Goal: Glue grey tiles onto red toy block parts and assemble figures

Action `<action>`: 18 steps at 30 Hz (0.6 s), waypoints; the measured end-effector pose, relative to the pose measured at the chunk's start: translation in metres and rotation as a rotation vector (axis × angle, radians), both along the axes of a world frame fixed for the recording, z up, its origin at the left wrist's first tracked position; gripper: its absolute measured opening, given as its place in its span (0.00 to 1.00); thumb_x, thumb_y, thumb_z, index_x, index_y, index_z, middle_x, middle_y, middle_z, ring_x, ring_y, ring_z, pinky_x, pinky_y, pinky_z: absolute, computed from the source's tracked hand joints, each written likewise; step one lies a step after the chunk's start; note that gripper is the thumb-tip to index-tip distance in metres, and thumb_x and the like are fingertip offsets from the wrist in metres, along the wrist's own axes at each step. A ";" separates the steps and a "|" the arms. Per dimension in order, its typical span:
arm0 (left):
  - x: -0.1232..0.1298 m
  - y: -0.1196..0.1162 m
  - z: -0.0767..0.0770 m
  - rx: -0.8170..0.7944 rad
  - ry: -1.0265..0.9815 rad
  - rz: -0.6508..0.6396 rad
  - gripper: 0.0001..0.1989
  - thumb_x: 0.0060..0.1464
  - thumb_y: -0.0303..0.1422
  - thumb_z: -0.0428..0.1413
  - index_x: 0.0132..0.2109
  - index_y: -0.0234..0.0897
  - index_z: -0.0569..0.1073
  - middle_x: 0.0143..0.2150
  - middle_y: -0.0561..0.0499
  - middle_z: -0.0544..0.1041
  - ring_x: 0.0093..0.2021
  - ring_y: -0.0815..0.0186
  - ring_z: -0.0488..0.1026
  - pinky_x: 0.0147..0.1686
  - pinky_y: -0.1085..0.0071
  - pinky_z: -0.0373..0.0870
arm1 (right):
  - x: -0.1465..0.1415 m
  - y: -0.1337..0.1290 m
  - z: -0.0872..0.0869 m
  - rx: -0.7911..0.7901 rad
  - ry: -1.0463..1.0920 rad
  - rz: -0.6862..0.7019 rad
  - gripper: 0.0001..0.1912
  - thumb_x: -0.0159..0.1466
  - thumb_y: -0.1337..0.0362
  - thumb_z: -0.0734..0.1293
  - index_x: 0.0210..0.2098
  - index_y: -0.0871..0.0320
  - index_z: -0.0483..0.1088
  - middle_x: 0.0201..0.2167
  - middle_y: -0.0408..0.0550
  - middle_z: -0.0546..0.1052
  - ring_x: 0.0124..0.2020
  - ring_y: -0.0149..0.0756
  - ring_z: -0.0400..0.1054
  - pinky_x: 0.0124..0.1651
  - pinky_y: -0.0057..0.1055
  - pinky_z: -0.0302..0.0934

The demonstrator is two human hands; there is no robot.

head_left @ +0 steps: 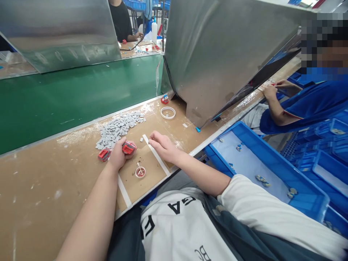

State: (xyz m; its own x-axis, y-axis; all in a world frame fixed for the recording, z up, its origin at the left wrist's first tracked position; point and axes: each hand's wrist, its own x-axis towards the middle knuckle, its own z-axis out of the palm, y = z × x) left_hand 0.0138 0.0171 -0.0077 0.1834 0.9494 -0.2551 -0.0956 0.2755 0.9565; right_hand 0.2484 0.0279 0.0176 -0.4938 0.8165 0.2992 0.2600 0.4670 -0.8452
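My left hand (119, 155) is wrapped round a red and grey plastic toy part (129, 147), held just above the table. Beside it on the tabletop lies a similar red and grey part (104, 154). My right hand (163, 145) hovers over a white tape strip (156, 156), fingers curled and pinched together; whatever may be between them is too small to make out. A single small grey piece (141, 139) lies between the two hands. Past my left hand spreads a pile of small flat grey pieces (116, 128). Nearer my body stands a little cup (140, 172) of reddish paste with a white stick in it.
A white ring (168, 112) and a red toy with blue on top (164, 99) sit farther back. A large metal panel (217, 54) leans over the table. Blue bins (272, 170) stand at the right, near a co-worker in blue (299, 105). A green belt (81, 94) runs behind.
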 end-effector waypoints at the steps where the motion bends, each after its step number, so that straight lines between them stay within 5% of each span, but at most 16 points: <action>1: 0.000 0.000 0.000 0.000 0.002 -0.002 0.29 0.54 0.60 0.51 0.23 0.39 0.70 0.17 0.54 0.56 0.18 0.70 0.46 0.19 0.71 0.43 | 0.000 0.000 0.000 0.013 -0.019 0.005 0.14 0.77 0.52 0.60 0.41 0.54 0.65 0.29 0.39 0.71 0.30 0.32 0.64 0.39 0.30 0.57; 10: 0.000 -0.002 -0.008 -0.003 0.055 0.054 0.28 0.58 0.59 0.49 0.26 0.40 0.70 0.16 0.56 0.54 0.18 0.69 0.47 0.21 0.70 0.45 | -0.014 0.013 0.007 0.430 -0.368 0.238 0.13 0.82 0.59 0.58 0.46 0.58 0.69 0.41 0.52 0.77 0.43 0.39 0.71 0.46 0.33 0.60; 18: -0.004 0.000 -0.017 0.027 -0.003 0.039 0.27 0.61 0.56 0.50 0.23 0.44 0.58 0.17 0.56 0.52 0.19 0.67 0.48 0.21 0.67 0.46 | -0.020 0.025 0.006 0.831 -0.469 0.248 0.16 0.83 0.62 0.57 0.48 0.59 0.75 0.40 0.51 0.75 0.41 0.39 0.68 0.44 0.35 0.59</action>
State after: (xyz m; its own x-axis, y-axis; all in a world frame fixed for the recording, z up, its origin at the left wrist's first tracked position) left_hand 0.0097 0.0174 -0.0245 0.1465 0.9625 -0.2285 -0.1092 0.2453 0.9633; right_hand 0.2281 0.0531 0.0232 -0.8376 0.2927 0.4613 0.2996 0.9522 -0.0602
